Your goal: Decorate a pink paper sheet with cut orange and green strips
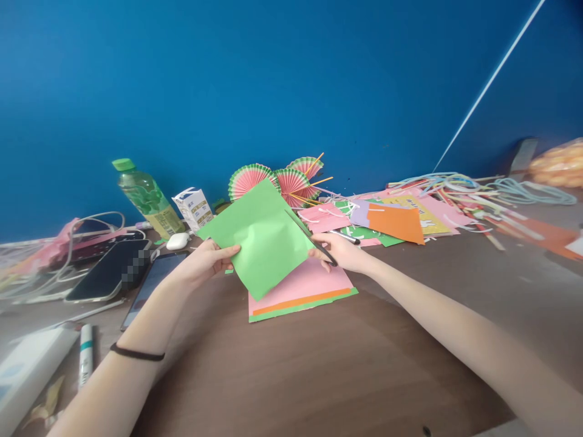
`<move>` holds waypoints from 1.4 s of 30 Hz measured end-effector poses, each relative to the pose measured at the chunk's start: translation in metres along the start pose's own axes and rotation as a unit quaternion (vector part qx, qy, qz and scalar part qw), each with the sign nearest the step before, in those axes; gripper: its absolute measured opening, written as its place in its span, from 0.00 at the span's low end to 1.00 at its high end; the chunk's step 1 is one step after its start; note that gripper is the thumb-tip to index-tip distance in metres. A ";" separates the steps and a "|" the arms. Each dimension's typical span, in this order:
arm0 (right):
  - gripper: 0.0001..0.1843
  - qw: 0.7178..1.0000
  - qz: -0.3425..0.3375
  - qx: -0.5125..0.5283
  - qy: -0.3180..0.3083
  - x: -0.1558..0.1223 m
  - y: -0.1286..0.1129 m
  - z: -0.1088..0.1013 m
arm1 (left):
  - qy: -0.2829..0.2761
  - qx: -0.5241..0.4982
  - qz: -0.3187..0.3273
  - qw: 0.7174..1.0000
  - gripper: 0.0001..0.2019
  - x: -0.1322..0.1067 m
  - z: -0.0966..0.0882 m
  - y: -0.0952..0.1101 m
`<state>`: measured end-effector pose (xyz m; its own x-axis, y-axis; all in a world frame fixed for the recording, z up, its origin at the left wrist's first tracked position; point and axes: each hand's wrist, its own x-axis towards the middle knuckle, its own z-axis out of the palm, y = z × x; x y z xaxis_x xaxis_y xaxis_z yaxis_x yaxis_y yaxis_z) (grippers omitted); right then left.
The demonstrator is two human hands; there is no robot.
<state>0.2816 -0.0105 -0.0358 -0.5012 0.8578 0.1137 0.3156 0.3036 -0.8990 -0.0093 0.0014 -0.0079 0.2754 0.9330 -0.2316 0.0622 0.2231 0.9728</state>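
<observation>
Green creased paper (262,243), L hand (204,262); scissors (319,246)

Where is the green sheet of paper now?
Centre of the head view: the green sheet is held between the left hand and the right hand, which grips a dark tool, above the paper stack.

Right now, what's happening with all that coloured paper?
A person's left hand pinches a light green sheet of paper and holds it up above the brown wooden table. The right hand holds what look like dark-bladed scissors against the sheet's right edge. Underneath lies a stack of pink, orange and green paper sheets. Behind stand pink-and-green pleated paper fans.
</observation>
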 end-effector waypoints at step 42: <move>0.21 0.997 -0.041 -0.070 -0.007 -0.002 -0.010 -0.001 | -0.043 0.158 -0.046 0.985 0.14 -0.005 0.013 -0.001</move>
<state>0.2802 -0.0153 -0.0271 -0.5413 0.8220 0.1768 0.3815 0.4275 -0.8196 0.0017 -0.0069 -0.0075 0.3334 0.8827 -0.3310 0.3827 0.1941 0.9032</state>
